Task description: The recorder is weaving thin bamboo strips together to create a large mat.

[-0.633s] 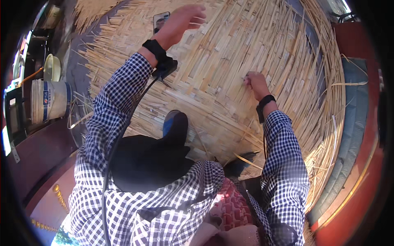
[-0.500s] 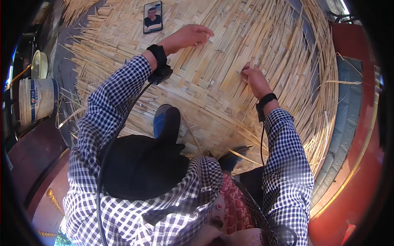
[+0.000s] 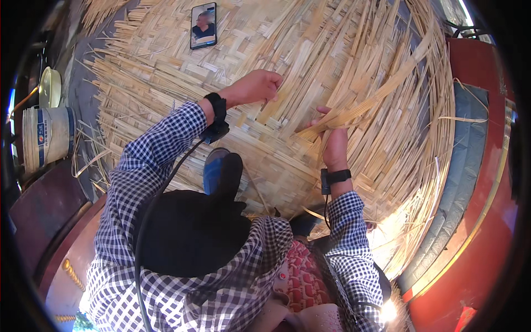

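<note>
A large woven mat [image 3: 221, 72] of pale flat reed strips spreads in front of me, with long loose ends fanning out at its sides. My right hand [image 3: 333, 141] grips a wide bundle of reed strips [image 3: 381, 99], bent up off the mat and slanting to the far right; the bundle partly covers the fingers. To its left, my left hand [image 3: 257, 88] rests low over the weave with fingers curled together. Whatever those fingertips pinch, if anything, is too small to make out.
A phone [image 3: 203, 25] with a lit screen lies on the mat's far part. At left stand a white bucket [image 3: 52, 135] and a pale bowl [image 3: 50, 87]. A grey-green padded cushion [image 3: 459, 166] lies along a red bench [image 3: 487, 210] at right. My shoe [image 3: 214, 166] is on the mat.
My right hand has moved nearer to me and now holds a raised bundle of reed strips. My left hand has come down toward me, its fingers more curled.
</note>
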Tool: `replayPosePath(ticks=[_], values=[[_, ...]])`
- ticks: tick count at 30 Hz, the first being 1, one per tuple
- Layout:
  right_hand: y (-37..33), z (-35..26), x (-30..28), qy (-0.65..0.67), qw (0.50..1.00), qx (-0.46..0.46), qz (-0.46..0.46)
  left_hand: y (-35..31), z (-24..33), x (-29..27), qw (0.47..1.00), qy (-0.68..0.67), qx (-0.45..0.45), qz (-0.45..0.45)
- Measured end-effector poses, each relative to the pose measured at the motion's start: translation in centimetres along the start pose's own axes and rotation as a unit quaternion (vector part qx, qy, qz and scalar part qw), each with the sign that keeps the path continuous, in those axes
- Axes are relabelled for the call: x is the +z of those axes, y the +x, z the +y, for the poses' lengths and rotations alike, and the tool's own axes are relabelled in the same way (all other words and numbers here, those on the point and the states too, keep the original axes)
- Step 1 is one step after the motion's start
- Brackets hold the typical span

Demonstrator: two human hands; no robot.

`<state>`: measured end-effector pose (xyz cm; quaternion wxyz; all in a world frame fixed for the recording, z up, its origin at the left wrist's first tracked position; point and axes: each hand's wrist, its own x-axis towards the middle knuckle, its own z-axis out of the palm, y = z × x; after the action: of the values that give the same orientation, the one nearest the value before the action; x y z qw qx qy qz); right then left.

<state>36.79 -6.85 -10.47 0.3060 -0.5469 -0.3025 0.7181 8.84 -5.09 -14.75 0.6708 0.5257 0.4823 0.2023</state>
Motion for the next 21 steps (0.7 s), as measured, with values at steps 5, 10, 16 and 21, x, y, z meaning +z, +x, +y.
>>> replayPosePath(ticks=[5, 10, 16, 21], values=[[0.3, 0.2, 0.1, -0.059, 0.995, -0.078, -0.014, 0.4, 0.5, 2.5, 0.986, -0.091, 0.062, 0.126], [0.9, 0.7, -1.6, -0.157, 0.978, -0.137, 0.034, 1.6, 4.1, 1.2, 0.925, -0.379, -0.034, 0.005], [2.7, -0.2, -2.2, -0.351, 0.922, -0.099, -0.133, 1.6, 3.9, 1.3, 0.914, -0.391, -0.004, -0.111], [3.0, -3.1, -3.8, -0.569, 0.811, -0.101, -0.088, -3.6, 1.6, 2.2, 0.831, -0.461, 0.117, 0.288]])
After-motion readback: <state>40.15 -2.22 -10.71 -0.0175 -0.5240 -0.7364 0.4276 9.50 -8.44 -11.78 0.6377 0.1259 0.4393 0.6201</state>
